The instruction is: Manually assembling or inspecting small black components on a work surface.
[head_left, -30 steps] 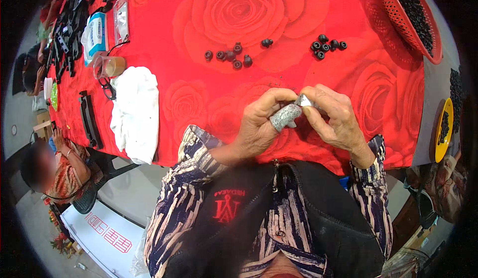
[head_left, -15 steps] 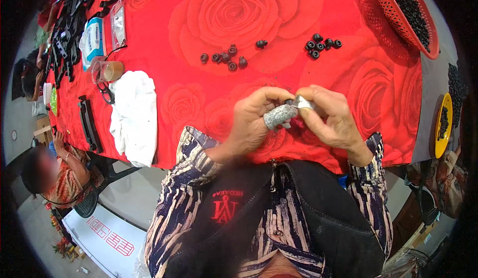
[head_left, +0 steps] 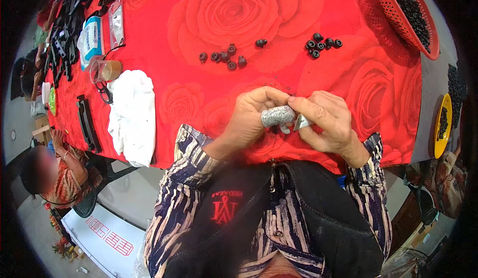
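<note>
My left hand [head_left: 251,116] is closed, with a speckled grey wrap [head_left: 277,115] around one finger. Half a second earlier a small black part showed at its fingertips; the touching fingers now hide it. In my right hand [head_left: 329,121] a small flat metal blade [head_left: 301,122] is pinched, its pointed end sticking out toward the left hand. The right fingertip meets the left fingertips. Beyond the hands lie a loose cluster of small black knob-shaped parts [head_left: 231,50], a lone one [head_left: 261,43], and a tighter group [head_left: 315,45] to the right.
A red cloth with rose prints [head_left: 219,86] covers the table. At left are a white cloth [head_left: 132,118], a plastic cup [head_left: 110,70], a tissue pack [head_left: 92,38] and black strips [head_left: 87,123]. A red basket [head_left: 430,51] and yellow plate [head_left: 439,148] hold black parts at right. A person [head_left: 74,173] sits at left.
The right fingers have moved left over the left fingertips and cover the black part. The blade has turned and now points downward below the fingers. The left wrapped finger lies more level.
</note>
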The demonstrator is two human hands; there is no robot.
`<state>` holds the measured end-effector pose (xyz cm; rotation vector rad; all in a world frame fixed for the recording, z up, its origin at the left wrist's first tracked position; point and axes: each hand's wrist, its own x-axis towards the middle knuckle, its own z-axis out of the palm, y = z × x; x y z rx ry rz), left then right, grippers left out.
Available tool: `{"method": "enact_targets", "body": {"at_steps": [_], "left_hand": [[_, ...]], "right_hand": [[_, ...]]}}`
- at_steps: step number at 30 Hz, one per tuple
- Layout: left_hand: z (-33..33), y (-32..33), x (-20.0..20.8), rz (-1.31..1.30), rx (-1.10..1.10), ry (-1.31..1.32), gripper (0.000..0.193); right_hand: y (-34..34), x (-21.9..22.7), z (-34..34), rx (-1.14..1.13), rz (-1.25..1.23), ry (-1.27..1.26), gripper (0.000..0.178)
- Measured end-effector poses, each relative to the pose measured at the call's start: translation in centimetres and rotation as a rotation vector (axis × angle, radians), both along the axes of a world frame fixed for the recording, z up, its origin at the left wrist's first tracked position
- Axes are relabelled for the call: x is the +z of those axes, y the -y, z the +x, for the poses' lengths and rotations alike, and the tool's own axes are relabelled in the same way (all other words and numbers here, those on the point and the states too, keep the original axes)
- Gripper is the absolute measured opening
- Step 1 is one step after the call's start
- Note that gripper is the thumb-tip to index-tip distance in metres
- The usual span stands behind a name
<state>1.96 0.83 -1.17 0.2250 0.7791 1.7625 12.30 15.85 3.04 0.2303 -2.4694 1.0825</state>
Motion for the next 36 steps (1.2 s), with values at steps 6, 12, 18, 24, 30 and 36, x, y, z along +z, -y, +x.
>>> {"method": "enact_targets", "body": {"at_steps": [6,12,18,24,30,36], "left_hand": [[0.0,0.0,0.3,-0.005,0.069,0.011,0.018],[-0.4,0.0,0.4,0.072,0.109,-0.191,0.02],[-0.6,0.4,0.5,-0.083,-0.067,-0.111,0.015],[-0.7,0.6,0.7,-0.05,0.06,-0.228,0.016],[-3.3,0.2,0.7,-0.29,0.624,-1.403,0.022],[-4.9,-0.3,0.1,-0.591,0.685,-1.661,0.023]], "right_hand": [[0.1,-1.6,0.3,-0.039,0.175,-0.195,0.049],[-0.1,-1.7,0.2,-0.042,0.156,-0.225,0.046],[0.1,-1.2,0.0,-0.002,0.101,-0.139,0.049],[-0.5,-0.6,0.0,-0.058,0.182,-0.089,0.039],[-4.3,-1.1,-0.4,-0.591,0.33,-0.011,0.032],[-6.6,-2.0,-1.0,-0.724,0.498,0.133,0.03]]}}
